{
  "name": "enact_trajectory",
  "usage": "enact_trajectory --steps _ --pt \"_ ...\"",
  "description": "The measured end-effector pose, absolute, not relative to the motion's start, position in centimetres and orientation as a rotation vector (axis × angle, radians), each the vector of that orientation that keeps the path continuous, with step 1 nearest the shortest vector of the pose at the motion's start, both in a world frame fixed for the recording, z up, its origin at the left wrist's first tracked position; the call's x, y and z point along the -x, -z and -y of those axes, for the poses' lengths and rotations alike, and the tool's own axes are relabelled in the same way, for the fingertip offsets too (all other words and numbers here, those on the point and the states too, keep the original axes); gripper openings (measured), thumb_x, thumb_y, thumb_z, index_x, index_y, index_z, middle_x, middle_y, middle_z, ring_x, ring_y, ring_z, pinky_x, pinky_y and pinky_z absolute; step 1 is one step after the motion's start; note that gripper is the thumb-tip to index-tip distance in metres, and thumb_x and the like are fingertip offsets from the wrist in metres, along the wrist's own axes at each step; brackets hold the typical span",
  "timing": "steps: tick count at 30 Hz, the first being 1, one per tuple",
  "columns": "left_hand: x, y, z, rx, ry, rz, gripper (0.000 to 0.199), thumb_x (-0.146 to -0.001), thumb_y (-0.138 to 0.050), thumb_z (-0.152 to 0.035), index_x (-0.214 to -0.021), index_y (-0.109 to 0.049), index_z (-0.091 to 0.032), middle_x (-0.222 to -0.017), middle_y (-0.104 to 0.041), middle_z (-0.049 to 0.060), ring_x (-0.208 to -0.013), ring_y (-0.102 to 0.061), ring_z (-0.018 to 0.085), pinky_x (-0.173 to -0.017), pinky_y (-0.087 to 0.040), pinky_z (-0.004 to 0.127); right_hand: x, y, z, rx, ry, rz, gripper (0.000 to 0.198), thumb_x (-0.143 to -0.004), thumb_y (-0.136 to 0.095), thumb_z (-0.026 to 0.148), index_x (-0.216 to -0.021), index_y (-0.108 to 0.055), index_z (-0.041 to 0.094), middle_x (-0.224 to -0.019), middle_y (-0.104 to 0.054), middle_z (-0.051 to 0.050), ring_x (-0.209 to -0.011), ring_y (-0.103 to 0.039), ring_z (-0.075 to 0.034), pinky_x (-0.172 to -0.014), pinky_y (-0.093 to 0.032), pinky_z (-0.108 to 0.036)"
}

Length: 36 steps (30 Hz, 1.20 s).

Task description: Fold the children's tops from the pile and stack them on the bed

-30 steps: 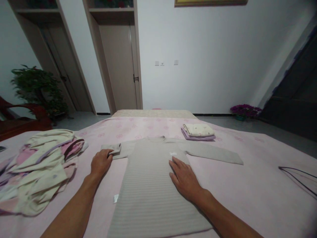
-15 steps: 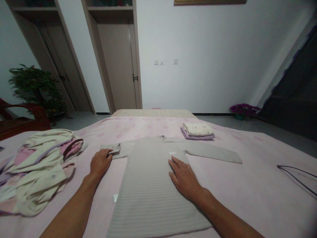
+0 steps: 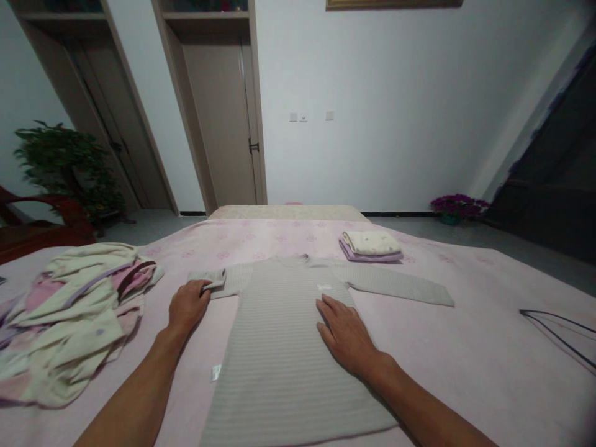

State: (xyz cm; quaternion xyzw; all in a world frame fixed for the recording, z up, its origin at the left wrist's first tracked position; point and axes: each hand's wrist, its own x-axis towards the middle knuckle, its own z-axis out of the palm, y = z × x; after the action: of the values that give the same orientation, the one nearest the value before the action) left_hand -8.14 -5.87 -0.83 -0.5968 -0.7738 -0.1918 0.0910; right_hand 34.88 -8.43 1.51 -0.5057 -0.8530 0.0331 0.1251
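Note:
A grey striped long-sleeved shirt [image 3: 274, 347] lies spread on the pink bed cover, its collar pointing away from me. Its sleeve on the right stretches out flat. The sleeve on the left is turned back at its end, and my left hand [image 3: 190, 303] pinches the edge of that folded part, fingers closed. My right hand [image 3: 347, 332] rests palm down on the right side of the shirt's chest, just below a small white print, with its fingers stretched out. A white tag sticks out at the shirt's left side.
A loose heap of cream, pink and lilac clothes [image 3: 88, 316] lies at the left. Two folded garments [image 3: 371, 244] are stacked beyond the right sleeve. A thin black cable [image 3: 554, 338] runs over the pink cover [image 3: 465, 372] at the right. Doors and a wall stand behind.

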Motion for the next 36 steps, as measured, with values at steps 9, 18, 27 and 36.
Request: enact_trajectory --steps 9,18,27,36 --pt "8.32 0.98 5.73 1.765 0.565 2.309 0.036 -0.091 -0.047 -0.032 -0.118 -0.069 -0.023 -0.118 -0.07 0.008 -0.106 -0.063 0.026 -0.09 -0.048 0.035 -34.89 -1.55 8.49 1.455 -0.08 2.474 0.049 -0.097 -0.045 0.03 -0.144 -0.049 0.017 -0.153 -0.044 -0.014 -0.14 -0.04 -0.027 -0.113 -0.032 -0.046" --pt "7.82 0.33 6.32 1.581 0.788 2.394 0.037 -0.097 -0.038 -0.039 -0.115 -0.066 -0.022 -0.111 -0.073 0.009 -0.094 -0.067 0.027 -0.077 -0.048 0.035 -34.94 -1.34 8.43 1.46 -0.063 2.488 0.047 -0.097 -0.044 0.031 -0.142 -0.052 0.019 -0.152 -0.045 -0.013 -0.139 -0.04 -0.028 -0.113 -0.032 -0.047" --pt "7.71 0.31 6.33 1.593 0.865 2.435 0.035 -0.096 -0.041 -0.044 -0.113 -0.066 -0.025 -0.097 -0.075 0.006 -0.087 -0.069 0.026 -0.071 -0.046 0.031 -34.78 -1.96 8.69 1.479 -0.082 2.497 0.047 -0.097 -0.044 0.03 -0.142 -0.052 0.018 -0.152 -0.045 -0.013 -0.14 -0.04 -0.028 -0.113 -0.031 -0.047" --pt "7.73 0.84 5.99 1.877 0.65 2.243 0.029 -0.084 -0.057 -0.03 -0.11 -0.07 -0.025 -0.116 -0.072 0.004 -0.106 -0.065 0.024 -0.09 -0.048 0.032 -34.93 -1.5 8.54 1.463 -0.051 2.499 0.047 -0.097 -0.044 0.031 -0.142 -0.052 0.02 -0.152 -0.045 -0.012 -0.139 -0.04 -0.027 -0.113 -0.031 -0.046"
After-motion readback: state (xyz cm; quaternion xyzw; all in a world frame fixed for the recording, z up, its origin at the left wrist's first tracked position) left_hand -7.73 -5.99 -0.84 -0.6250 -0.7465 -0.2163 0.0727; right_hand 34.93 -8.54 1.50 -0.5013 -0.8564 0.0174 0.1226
